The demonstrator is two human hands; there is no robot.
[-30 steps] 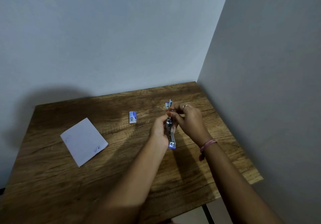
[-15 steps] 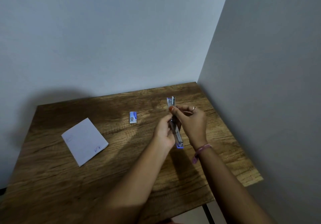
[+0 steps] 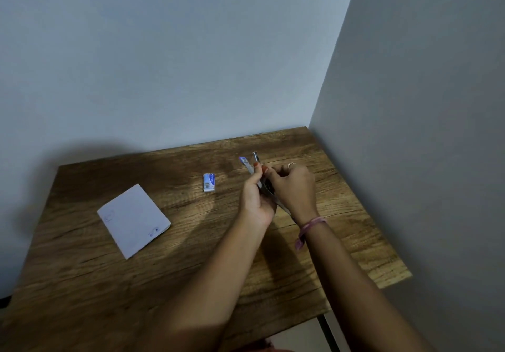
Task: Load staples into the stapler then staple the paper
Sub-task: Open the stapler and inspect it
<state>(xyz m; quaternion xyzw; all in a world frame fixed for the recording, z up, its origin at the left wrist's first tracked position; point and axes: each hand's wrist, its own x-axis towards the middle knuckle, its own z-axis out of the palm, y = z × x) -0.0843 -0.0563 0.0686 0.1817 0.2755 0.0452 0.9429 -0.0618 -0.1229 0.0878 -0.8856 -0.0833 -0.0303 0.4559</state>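
Above the far right part of the wooden table [image 3: 82, 283], both hands meet around the stapler [image 3: 255, 170], which is lifted off the surface and tilted, its two far ends spread apart and poking out past the fingers. The left hand [image 3: 257, 201] reaches in from below with the palm turned up, fingers curled round the stapler's body. The right hand [image 3: 293, 187] comes over from the right, knuckles up, fingers curled and pinching at the stapler's middle; a ring shows on one finger and a pink band [image 3: 310, 227] circles the wrist. What the fingertips hold inside the stapler cannot be told. Just left of the left hand, a small staple box [image 3: 209, 182] lies flat on the table; its contents are not visible. Well to the left of both hands, the folded white paper [image 3: 134, 220] rests flat. Beyond and right of the hands the table's edges run against two walls, while bare wood lies nearer the person beneath both forearms.
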